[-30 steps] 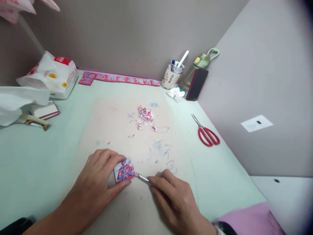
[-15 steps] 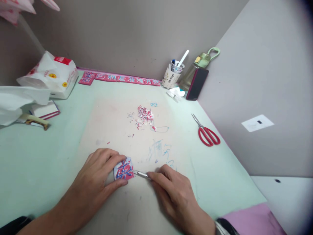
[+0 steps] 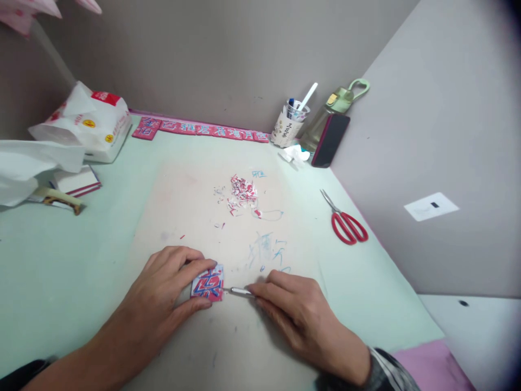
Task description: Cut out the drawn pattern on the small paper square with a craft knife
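My left hand (image 3: 173, 285) grips a small square tile (image 3: 208, 284) between thumb and fingers, pressing it on the pale board (image 3: 163, 195). Blue marker strokes form a character on the tile, with red showing where its white surface is cut away. In my right hand (image 3: 291, 304) is a slim silver carving knife (image 3: 240, 291), held like a pen. Its thin tip meets the tile's right edge. A heap of red and white shavings (image 3: 244, 191) lies on the board beyond the tile.
Red-handled scissors (image 3: 348, 225) lie to the right. Along the back wall run several carved red tiles (image 3: 220, 132), a pen cup (image 3: 287, 127), a green bottle (image 3: 325, 122) and a leaning phone (image 3: 331, 141). At left are a tissue pack (image 3: 93, 127) and a utility knife (image 3: 61, 202).
My right hand has shifted slightly, and the knife lies at a flatter angle at the tile's right edge. My left hand keeps its hold. The whole view has moved a little.
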### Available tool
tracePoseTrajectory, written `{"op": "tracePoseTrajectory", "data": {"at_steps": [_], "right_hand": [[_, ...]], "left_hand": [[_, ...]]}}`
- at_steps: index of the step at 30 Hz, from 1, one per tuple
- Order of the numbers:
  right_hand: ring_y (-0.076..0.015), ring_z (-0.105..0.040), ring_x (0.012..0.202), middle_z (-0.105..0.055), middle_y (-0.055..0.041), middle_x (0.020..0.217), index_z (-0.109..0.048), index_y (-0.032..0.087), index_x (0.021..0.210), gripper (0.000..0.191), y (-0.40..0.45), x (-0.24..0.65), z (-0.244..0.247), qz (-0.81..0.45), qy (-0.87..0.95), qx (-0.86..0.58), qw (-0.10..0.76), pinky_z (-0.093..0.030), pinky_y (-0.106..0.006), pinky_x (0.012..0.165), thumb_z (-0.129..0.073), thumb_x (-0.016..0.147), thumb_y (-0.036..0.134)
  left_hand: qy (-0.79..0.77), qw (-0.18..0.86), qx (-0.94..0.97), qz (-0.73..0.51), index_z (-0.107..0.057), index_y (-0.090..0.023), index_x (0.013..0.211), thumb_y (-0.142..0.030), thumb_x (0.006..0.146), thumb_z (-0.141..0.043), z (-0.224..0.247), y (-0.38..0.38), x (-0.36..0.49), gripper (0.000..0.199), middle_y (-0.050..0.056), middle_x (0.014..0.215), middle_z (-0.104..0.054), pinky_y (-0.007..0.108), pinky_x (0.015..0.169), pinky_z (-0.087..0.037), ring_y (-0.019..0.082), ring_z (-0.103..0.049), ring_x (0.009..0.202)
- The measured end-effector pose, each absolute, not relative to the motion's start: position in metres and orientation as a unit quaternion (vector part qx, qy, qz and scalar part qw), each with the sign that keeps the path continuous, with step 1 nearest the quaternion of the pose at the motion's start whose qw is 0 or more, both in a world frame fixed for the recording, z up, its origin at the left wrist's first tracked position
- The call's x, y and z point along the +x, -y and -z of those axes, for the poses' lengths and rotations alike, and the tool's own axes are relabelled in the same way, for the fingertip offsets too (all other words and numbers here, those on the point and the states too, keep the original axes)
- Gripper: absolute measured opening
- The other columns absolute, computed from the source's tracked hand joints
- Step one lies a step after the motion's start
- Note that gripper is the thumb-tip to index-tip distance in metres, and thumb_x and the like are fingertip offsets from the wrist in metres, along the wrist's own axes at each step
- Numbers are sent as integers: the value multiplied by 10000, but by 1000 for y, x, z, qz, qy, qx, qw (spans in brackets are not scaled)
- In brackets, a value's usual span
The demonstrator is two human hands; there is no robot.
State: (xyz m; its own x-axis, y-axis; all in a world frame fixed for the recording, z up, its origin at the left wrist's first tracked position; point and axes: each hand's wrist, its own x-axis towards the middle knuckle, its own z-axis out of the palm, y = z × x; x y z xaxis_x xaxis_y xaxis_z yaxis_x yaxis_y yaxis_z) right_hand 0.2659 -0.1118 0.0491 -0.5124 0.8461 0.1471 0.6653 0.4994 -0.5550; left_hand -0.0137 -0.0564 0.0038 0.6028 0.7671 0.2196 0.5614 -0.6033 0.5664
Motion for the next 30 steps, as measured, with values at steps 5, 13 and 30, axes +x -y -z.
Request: {"op": "tracePoseTrajectory", "data": {"at_steps": [5,13,30], "right_hand": [[-170,-523,689,-593,-47,811,-689,117,1171,260,110,267,-50,-200,856,-439,188,-374,-288,599,-455,1062,142],[-175,-450,640,-557,-24,775,-689,146,1116,307,95,272,-62,-159,893,-404,122,-315,-318,576,-394,1044,105],[-173,-385,635,-575,2,814,-628,197,993,191,81,273,-70,-129,919,-371,28,-265,-334,612,-488,976,69]], "left_hand": [[-388,225,869,-209,-617,-335,1300,-447,973,-642,-4,55,-15,346,14,1213,-655,370,948,-480,256,-607,1121],[-388,226,870,-204,-599,-343,1321,-444,977,-638,-3,57,-17,360,17,1231,-641,371,962,-478,257,-590,1144],[-379,212,876,-211,-591,-353,1329,-471,957,-665,1,54,-18,397,16,1219,-641,374,940,-493,256,-592,1125]]}}
